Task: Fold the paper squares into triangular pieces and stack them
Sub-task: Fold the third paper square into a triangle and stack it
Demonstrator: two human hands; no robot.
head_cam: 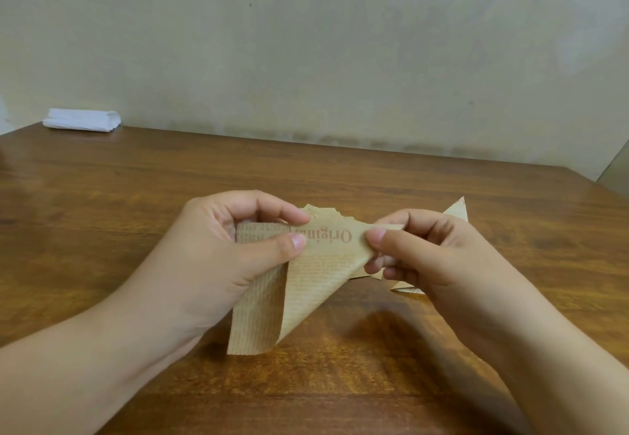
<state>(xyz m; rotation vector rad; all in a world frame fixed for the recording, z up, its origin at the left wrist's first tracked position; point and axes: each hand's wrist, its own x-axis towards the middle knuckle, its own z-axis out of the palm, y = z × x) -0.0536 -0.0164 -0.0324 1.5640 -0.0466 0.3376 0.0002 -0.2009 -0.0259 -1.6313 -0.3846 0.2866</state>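
At the far left corner of the desk (136, 196) lies a white bundle (81, 120), folded and flat, close to the wall (306, 43) and well apart from everything else.

Nearer the middle, the left hand (218, 247) holds the paper (316, 274) up off the desk. Its thumb and forefinger are curled and pinch the sheet's upper left edge, the thumb on the near face and the forefinger over the top. The paper is tan, printed with newsprint lines and the word "Original" upside down along its top. It hangs between the two hands, partly folded: a left flap droops straight down toward the desk, and the right part slants up to a corner.

That right corner is pinched by the right hand (425, 250), thumb in front and fingers curled behind.

Behind and under the right hand, folded pieces (457, 211) of the same paper lie on the desk; one point sticks out past the knuckles and another tip shows below the palm. How many there are cannot be told.
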